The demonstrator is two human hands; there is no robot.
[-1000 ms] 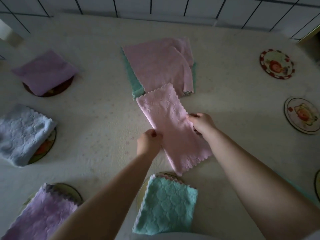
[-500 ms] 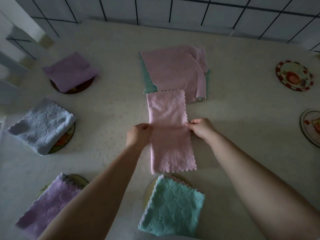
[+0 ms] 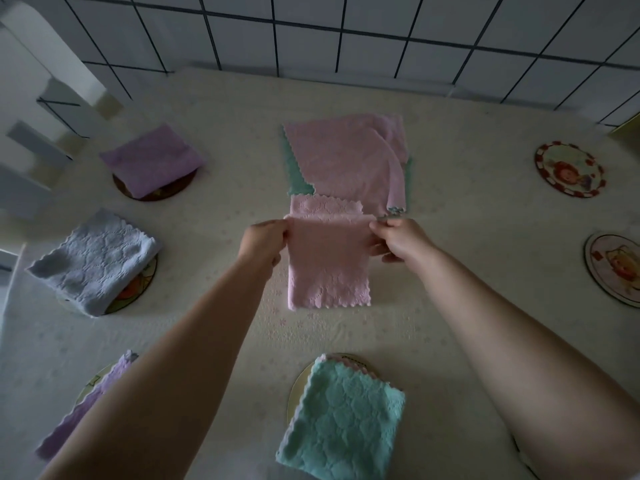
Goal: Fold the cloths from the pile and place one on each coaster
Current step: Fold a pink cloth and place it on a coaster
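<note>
The pink cloth is lying on the surface just in front of the pile, and it is being folded in half across its length. The left hand is pinching the fold line at the cloth's left edge; the right hand is pinching the same line at the right edge. Both hands are grasping the cloth between thumb and curled fingers, and neither hand is holding anything else. Holding both ends of the crease at once is keeping the fold straight and is probably letting the far flap come over evenly onto the near half. The far flap is showing as a narrow strip beyond the hands, touching the near edge of the pile.

The pile is consisting of a larger pink cloth over a teal one, so at least two cloths are waiting after this one.

Relative to the pile, four coasters to the left and front are already carrying folded cloths: a purple cloth, a blue cloth, a second purple cloth and a teal cloth. Two bare coasters, the red-rimmed coaster and the pale coaster, are lying well to the right of the pile, and one is the likely destination.
</note>
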